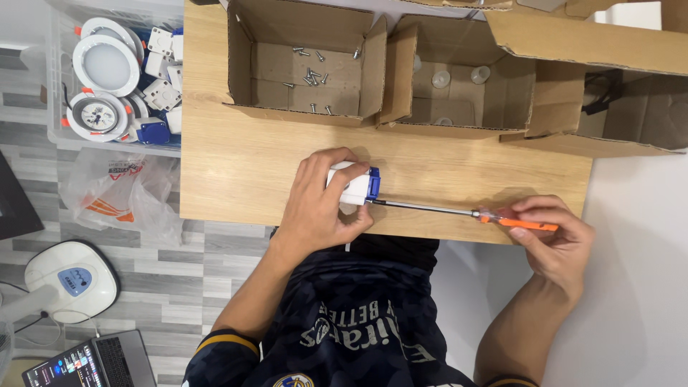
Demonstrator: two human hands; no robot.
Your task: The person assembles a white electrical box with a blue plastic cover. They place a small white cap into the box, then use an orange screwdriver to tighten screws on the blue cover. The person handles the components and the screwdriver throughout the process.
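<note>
screwdriver (459, 212) lies level, tip toward white box (352, 188)

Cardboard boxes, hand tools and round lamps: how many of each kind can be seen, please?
Open cardboard boxes on the wooden table: 3 (one with loose screws, one with small translucent caps, one on the far side)
Screwdrivers: 1
Round white lamps in the clear bin: 3
Total: 7
</note>
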